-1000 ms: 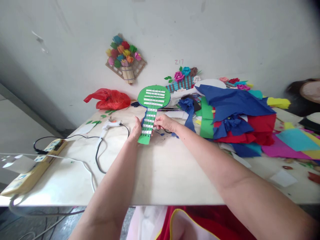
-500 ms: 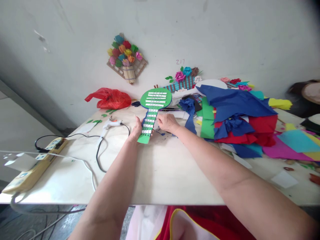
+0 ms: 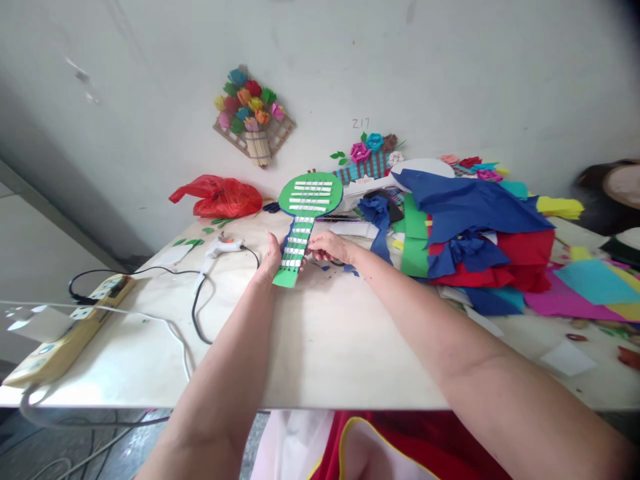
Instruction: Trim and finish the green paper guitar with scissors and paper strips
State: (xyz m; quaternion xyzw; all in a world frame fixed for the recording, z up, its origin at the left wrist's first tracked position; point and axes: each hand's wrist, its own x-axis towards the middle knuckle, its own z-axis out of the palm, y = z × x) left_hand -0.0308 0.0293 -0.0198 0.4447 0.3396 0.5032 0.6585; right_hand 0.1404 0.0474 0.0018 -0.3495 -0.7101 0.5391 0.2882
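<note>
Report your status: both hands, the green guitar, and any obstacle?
Left hand holding green guitar; right hand at its edge; glue gun lying left, clear of both hands.

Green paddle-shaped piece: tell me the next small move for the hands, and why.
Probably press the right hand gently along the right edge of the green paddle-shaped piece: its fingers are bunched there, while the left hand grips the handle from the opposite side. Whether the fingers pinch anything is too small to tell.

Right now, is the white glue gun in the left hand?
No, the white glue gun lies on the table, while the left hand holds the green guitar-shaped craft.
</note>
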